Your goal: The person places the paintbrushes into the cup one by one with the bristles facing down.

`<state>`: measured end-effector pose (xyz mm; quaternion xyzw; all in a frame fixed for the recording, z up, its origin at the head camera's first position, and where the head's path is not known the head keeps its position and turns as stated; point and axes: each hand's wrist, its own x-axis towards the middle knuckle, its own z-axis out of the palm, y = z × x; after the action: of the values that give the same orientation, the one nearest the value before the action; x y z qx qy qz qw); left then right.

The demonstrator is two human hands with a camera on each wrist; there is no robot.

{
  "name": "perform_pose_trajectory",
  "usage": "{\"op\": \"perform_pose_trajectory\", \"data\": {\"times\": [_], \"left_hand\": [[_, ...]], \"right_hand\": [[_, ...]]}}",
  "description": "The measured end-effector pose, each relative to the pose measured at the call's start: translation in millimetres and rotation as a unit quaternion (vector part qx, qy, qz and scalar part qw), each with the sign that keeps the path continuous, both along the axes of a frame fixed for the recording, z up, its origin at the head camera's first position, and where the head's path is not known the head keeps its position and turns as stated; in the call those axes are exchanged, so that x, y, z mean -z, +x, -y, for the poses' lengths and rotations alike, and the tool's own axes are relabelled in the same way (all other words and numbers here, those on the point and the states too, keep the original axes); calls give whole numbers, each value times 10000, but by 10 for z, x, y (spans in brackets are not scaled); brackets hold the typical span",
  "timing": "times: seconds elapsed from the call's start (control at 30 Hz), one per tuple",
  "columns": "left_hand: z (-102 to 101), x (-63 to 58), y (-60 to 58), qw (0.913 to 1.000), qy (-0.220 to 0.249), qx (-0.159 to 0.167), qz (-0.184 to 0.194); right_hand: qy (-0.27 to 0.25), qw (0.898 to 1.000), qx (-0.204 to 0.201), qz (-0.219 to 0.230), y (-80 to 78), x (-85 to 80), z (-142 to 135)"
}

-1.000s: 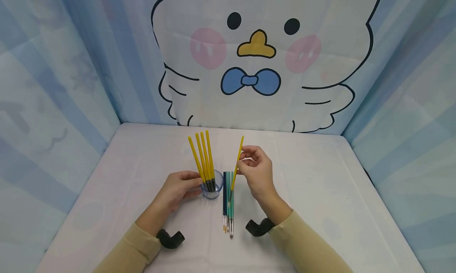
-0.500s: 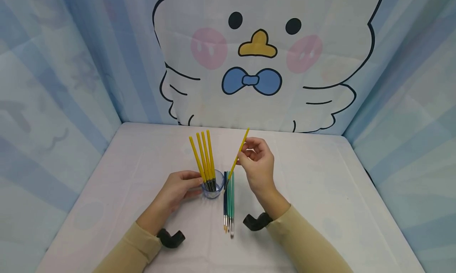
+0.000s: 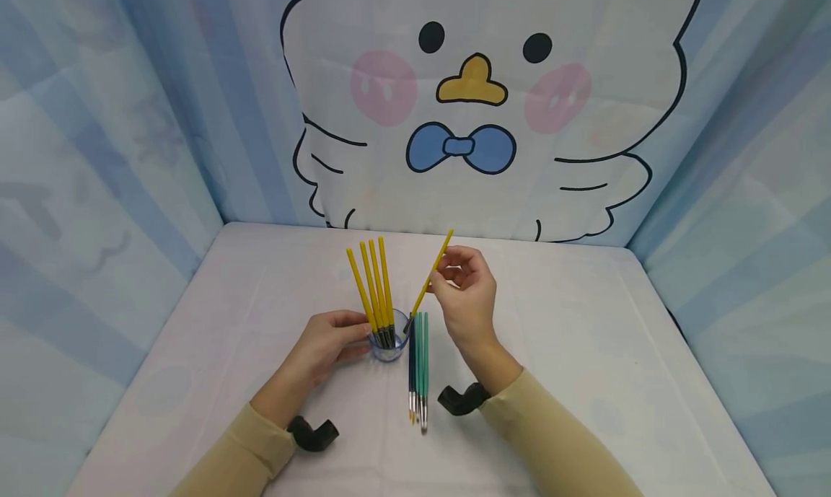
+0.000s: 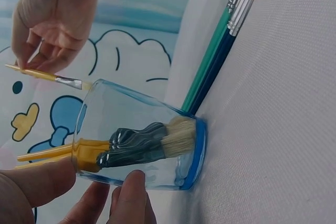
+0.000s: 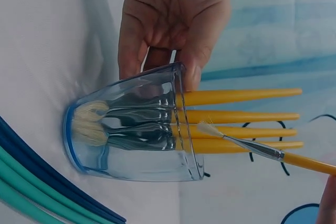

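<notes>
Centre of head view: left hand (image 3: 334, 338) is gripping a clear cup (image 3: 399, 337), four yellow brushes (image 3: 371, 284) standing inside, bristles down; right hand (image 3: 469, 295) is pinching a fifth brush (image 3: 421, 295) near the rim.

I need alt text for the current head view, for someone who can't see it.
A right hand holds a yellow brush, tip down, near a clear cup gripped by the left hand, with four more yellow brushes inside. Dark blue and teal brushes lie beside the cup on a white table.
</notes>
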<state>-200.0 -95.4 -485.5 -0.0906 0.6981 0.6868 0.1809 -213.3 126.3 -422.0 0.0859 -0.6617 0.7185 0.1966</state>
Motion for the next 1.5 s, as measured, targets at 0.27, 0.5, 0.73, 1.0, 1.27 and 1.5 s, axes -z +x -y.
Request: {"op": "perform_pose_trajectory", "data": {"times": [0.27,0.5,0.73,1.0,1.27,1.5], "left_hand": [[-5,9,-4,10000,-26,-13,0],[1,21,-7,10000,14,-35,42],[4,6,-1,10000,44,-14,42],[1,11,-8,10000,27,-16,50],[-2,17,-20,10000,-19,-53,51],[10,5,-9,10000,10,-42,27]], "right_hand": [[183,9998,16,-28,-44,92,14],[422,9990,-160,18,-85,177,41],[591,9975,-373,71,-109,254,86],[750,9959,-440,235,-134,326,118],[771,9940,-605,481,-188,399,150],[828,9903,-809,768,-206,461,179]]}}
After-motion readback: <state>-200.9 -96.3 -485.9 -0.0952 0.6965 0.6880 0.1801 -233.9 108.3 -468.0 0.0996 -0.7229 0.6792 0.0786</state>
